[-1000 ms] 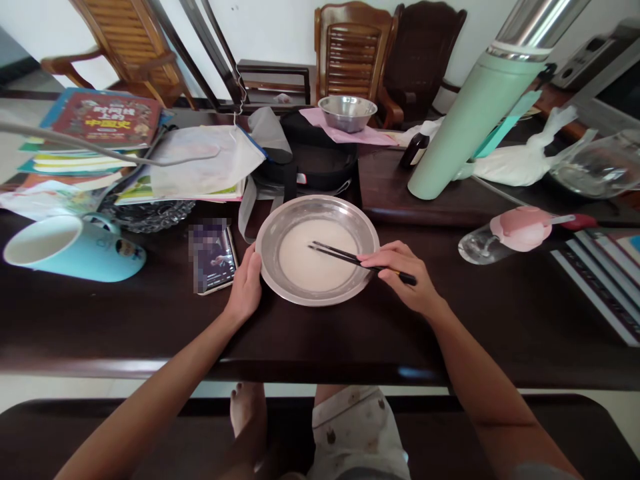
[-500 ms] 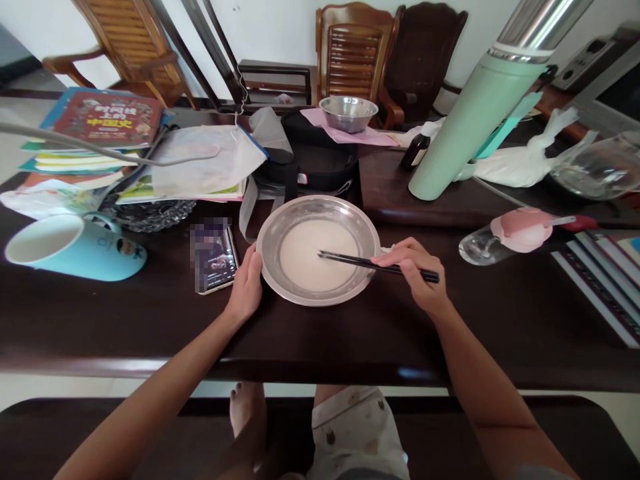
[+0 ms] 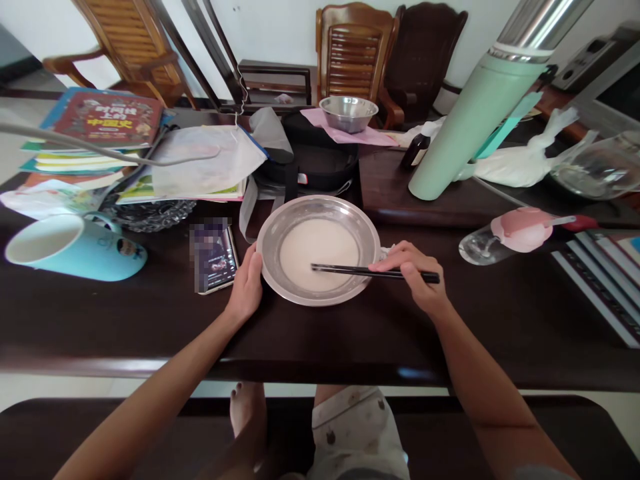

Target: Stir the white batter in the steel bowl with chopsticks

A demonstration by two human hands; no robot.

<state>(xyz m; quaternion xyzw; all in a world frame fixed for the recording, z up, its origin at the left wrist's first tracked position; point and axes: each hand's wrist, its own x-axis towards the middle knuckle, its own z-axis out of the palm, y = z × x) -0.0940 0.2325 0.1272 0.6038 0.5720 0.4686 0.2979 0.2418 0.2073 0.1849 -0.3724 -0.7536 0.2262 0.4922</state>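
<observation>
A wide steel bowl [image 3: 273, 267] stands on the dark table in front of me, with a milky white liquid [image 3: 320, 247] inside. My left hand [image 3: 247, 283] grips the bowl's left rim, thumb against its side. Black chopsticks [image 3: 350, 270] lie nearly level in my right hand [image 3: 415, 273], which is closed around their thick ends. Their tips reach into the liquid near the middle of the bowl. Just left of my left hand lies a phone [image 3: 219, 260] with its screen lit.
A light blue mug [image 3: 85, 247], a glass dish [image 3: 150, 215] and stacked books [image 3: 110, 120] are on the left. A tall green flask [image 3: 480, 127], a pink-lidded bottle [image 3: 520, 230] and more books [image 3: 600, 287] stand right. Farther back is a smaller steel bowl [image 3: 349, 115].
The chopstick tips have moved slightly left and toward me through the liquid, and the sticks lie closer together. My left hand and the bowl have stayed put.
</observation>
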